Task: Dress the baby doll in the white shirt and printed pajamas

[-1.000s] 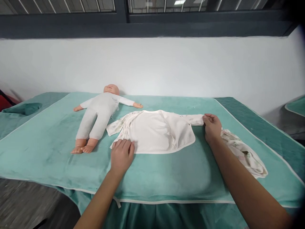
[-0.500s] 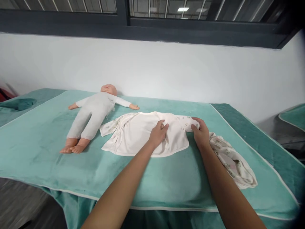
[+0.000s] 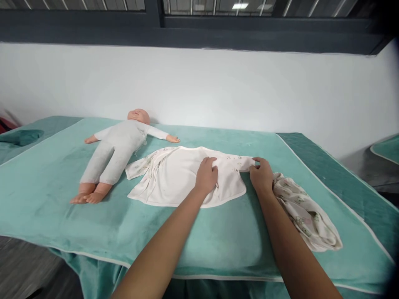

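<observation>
The right hand (image 3: 261, 176) pinches the end of the printed sleeve (image 3: 243, 162) at the right of the white baby shirt (image 3: 174, 178), while the left hand (image 3: 207, 176) rests with bent fingers on the shirt's front, though whether it grips any fabric I cannot tell from this angle. The shirt lies spread on the green cover (image 3: 233, 236), with a doll (image 3: 124, 135) on its back to the shirt's left and a crumpled patterned cloth (image 3: 307, 214) to its right.
</observation>
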The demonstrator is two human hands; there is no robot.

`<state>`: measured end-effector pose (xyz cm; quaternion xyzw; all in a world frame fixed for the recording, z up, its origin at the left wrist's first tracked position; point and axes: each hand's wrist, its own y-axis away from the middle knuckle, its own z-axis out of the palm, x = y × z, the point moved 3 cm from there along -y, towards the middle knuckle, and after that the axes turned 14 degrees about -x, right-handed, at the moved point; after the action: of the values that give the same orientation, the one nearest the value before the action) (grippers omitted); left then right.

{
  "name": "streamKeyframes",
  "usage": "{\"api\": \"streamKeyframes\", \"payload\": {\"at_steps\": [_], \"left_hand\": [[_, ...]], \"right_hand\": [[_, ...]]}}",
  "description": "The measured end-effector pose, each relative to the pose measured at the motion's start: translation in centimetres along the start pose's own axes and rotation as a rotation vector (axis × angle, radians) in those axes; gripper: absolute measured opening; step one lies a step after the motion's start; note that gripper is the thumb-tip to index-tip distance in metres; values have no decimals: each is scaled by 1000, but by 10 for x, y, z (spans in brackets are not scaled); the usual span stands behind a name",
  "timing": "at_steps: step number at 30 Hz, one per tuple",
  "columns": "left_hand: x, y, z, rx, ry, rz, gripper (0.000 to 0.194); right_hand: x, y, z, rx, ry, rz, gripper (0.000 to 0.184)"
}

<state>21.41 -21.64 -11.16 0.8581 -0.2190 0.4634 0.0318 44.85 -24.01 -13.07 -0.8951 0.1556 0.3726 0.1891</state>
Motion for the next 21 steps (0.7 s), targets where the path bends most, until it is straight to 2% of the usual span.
{"api": "streamKeyframes", "payload": {"at_steps": [3,5,7,9,11,12,16,21], "left_hand": [[0,4,2,83,-135,17,38],[1,7,2,129,-210,47,39],[4,8,4,115,-299,106,38],[6,7,9,34,-400,140,38],[6,5,14,-57,-500,118,41],[5,4,16,-87,-545,98,42],[3,4,20,-121,-651,74,46],[3,22,17,-128,-661,87,48]], "right_hand": [[-11,7,-3,113,91,-171,36],[-24,14,-1,128,135,-321,34],[-37,21,7,0,198,-475,36],[-45,25,21,-219,296,-546,40],[-45,24,33,-375,408,-505,46],[-43,23,37,-400,455,-459,49],[-31,16,42,-376,552,-323,56],[-22,14,36,-318,488,-317,52]]}}
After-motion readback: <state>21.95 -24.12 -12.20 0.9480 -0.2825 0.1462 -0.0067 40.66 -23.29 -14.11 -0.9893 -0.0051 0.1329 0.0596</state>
